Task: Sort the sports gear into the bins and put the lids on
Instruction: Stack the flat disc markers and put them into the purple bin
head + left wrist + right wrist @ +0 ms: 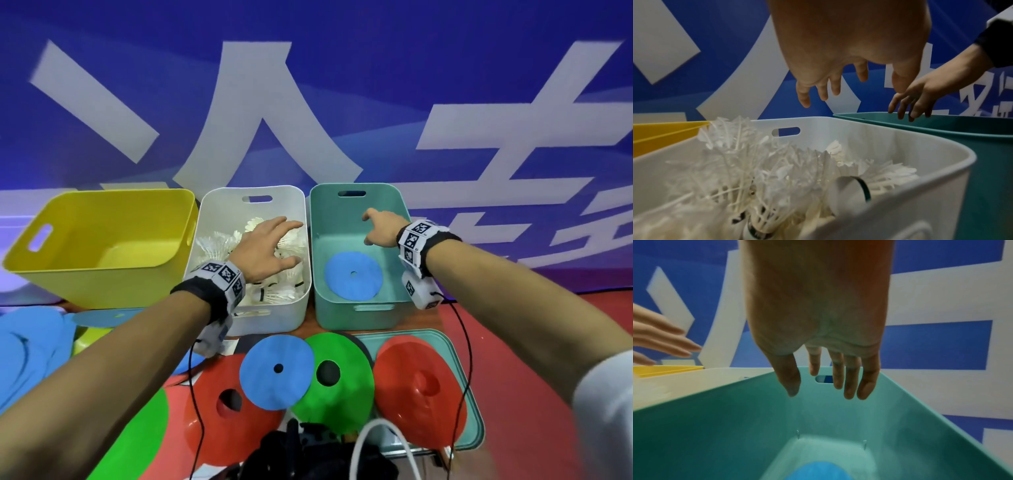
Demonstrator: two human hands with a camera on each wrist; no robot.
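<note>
Three bins stand in a row: a yellow bin (pixel 102 246), a white bin (pixel 277 318) and a teal bin (pixel 356 311). The white bin (pixel 890 211) holds several white shuttlecocks (pixel 760 170). One blue disc (pixel 352 274) lies flat in the teal bin (pixel 715 426). My left hand (pixel 270 246) hovers over the shuttlecocks with fingers spread, holding nothing. My right hand (pixel 380 229) hangs over the teal bin, fingers straight and empty. The left hand (pixel 838 78) and the right hand (pixel 828 382) both show bare fingers pointing down.
Loose discs lie in front of the bins: a blue disc (pixel 275 370), a green disc (pixel 339 380), a red disc (pixel 222 407) and a red disc (pixel 418 390) on a teal lid (pixel 474 421). Blue discs (pixel 30 346) pile at the left. A blue banner (pixel 308 85) stands behind.
</note>
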